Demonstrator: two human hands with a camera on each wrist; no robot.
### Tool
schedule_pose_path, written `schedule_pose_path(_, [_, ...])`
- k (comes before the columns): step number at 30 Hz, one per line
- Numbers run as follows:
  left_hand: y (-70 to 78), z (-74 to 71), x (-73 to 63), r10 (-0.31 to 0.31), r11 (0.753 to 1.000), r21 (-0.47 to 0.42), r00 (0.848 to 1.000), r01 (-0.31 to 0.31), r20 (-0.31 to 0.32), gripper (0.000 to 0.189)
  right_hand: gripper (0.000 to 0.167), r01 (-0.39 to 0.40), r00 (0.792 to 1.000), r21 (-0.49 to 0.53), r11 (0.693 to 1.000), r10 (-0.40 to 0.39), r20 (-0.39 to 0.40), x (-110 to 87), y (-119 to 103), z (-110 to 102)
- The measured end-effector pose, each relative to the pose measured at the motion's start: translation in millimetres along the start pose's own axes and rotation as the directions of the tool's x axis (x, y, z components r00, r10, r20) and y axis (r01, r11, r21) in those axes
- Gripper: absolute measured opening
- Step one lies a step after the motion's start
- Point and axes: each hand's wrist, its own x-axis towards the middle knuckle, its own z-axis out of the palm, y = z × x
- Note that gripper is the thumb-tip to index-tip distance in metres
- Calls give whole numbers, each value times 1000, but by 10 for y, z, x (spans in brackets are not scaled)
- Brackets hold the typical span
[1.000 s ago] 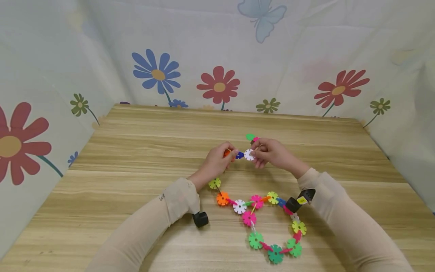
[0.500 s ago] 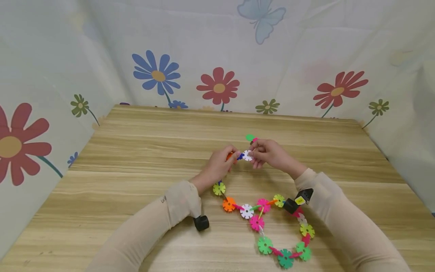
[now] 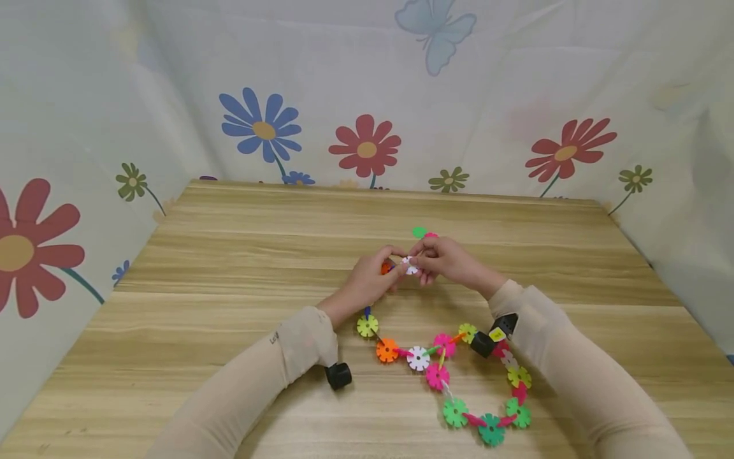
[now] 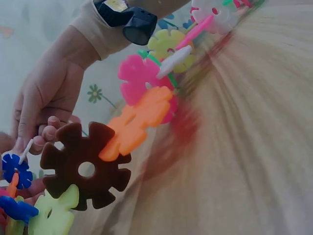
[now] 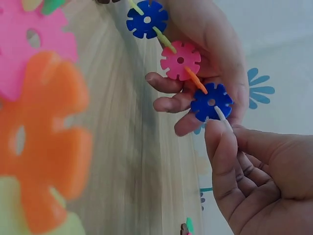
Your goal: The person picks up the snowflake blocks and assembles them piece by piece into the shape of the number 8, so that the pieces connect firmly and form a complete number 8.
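My right hand (image 3: 450, 260) pinches a white notched snowflake disc (image 3: 410, 265) between thumb and fingertips. Close against it, my left hand (image 3: 364, 277) holds the end of a chain of linked plastic discs. In the right wrist view the white disc (image 5: 224, 119), seen edge-on, meets the rim of a blue disc (image 5: 211, 104) at the chain's end, by the left thumb. An orange link, a pink disc (image 5: 180, 60) and another blue disc (image 5: 147, 19) follow across the left palm. From the left hand the chain runs down past a yellow-green disc (image 3: 367, 326).
More of the chain lies on the wooden table (image 3: 241, 255), with an orange disc (image 3: 387, 350) and a ring ending in a dark green disc (image 3: 491, 429) nearest me. Beyond the right hand lie a green disc (image 3: 420, 231) and a pink one (image 3: 431, 235). A flowered curtain stands behind.
My hands have come closer together, the right moving left and bringing the white disc to the blue one. The chain on the table has shifted to the right.
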Motion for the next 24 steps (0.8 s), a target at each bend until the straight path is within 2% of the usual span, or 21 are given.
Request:
schedule_pose_path(3, [10, -36, -5, 30, 998, 63, 999, -30, -10, 45, 21, -10, 1000, -2, 1000, 10, -18, 31, 9, -15])
schedule_pose_path(6, [13, -61, -15, 49, 993, 107, 999, -47, -21, 44, 21, -22, 999, -13, 1000, 21, -27, 55, 38, -51])
schedule_pose_path(14, [5, -60, -9, 70, 988, 137, 997, -65, -31, 42, 21, -46, 993, -127, 991, 31, -115, 83, 134, -252])
schedule_pose_path(24, [3, -39, -6, 56, 984, 172, 998, -50, -29, 39, 22, -112, 989, -221, 969, 87, -121, 168, 249, -478])
